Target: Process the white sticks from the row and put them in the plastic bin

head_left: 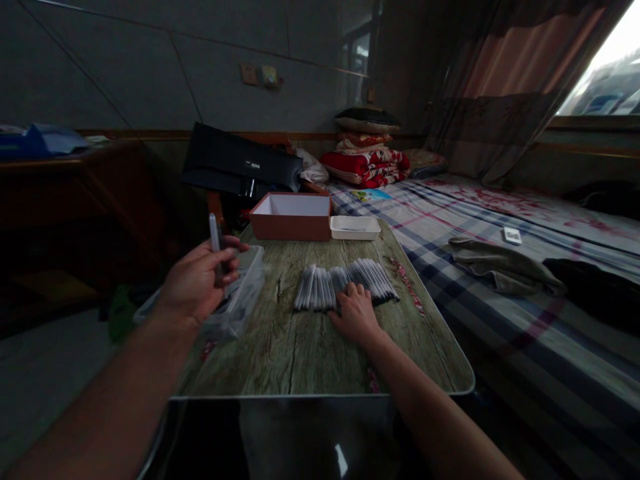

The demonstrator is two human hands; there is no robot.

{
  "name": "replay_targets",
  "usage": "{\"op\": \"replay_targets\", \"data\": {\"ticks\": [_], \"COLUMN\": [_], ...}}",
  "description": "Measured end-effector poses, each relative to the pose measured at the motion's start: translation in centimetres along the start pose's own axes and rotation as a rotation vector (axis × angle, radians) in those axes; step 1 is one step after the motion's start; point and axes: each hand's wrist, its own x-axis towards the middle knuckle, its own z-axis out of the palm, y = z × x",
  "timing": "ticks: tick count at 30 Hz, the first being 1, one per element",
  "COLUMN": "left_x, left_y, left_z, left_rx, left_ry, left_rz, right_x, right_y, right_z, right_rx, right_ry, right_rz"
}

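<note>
My left hand [193, 277] is raised over the left side of the table, its fingers closed around a slim, pale pen [214, 233] that points upward. Below and beside it stands a clear plastic box [245, 293] with dark contents that I cannot make out. A row of pens [317, 287] with pale, translucent barrels and dark near ends lies side by side on the tabletop. My right hand [357, 312] is at the near edge of this row, with bent fingers closed on some of the pens; its fingertips are partly hidden.
The wood-patterned table [270, 360] has a pale rim. At its far edge stand an open reddish-brown box [293, 227] and a small white tray [355, 233]. A black case [240, 163] leans behind them. A bed [500, 267] borders the right side, a wooden desk [65, 173] the left.
</note>
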Motion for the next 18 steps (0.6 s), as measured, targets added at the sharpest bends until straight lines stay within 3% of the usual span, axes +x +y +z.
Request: {"op": "replay_targets", "data": {"ticks": [5, 9, 12, 15, 18], "left_x": [3.1, 3.3, 2.7, 1.9, 0.4], "left_y": [1.4, 0.6, 0.2, 0.3, 0.2], "left_z": [-3.0, -3.8, -3.8, -3.3, -2.3], "left_rx": [0.189, 0.226, 0.216, 0.204, 0.274], "left_ry": [0.132, 0.052, -0.025, -0.030, -0.001], "left_rz": [-0.092, -0.236, -0.262, -0.201, 0.043], "right_x": [-0.1, -0.1, -0.1, 0.2, 0.6], "right_y": [-0.5, -0.5, -0.3, 0.1, 0.7], "right_z": [0.1, 0.0, -0.1, 0.0, 0.2], "right_rx": [-0.002, 0.001, 0.010, 0.056, 0.217], "right_ry": [-0.023, 0.011, 0.066, 0.153, 0.262], "right_rz": [0.035, 0.073, 0.108, 0.143, 0.161]}}
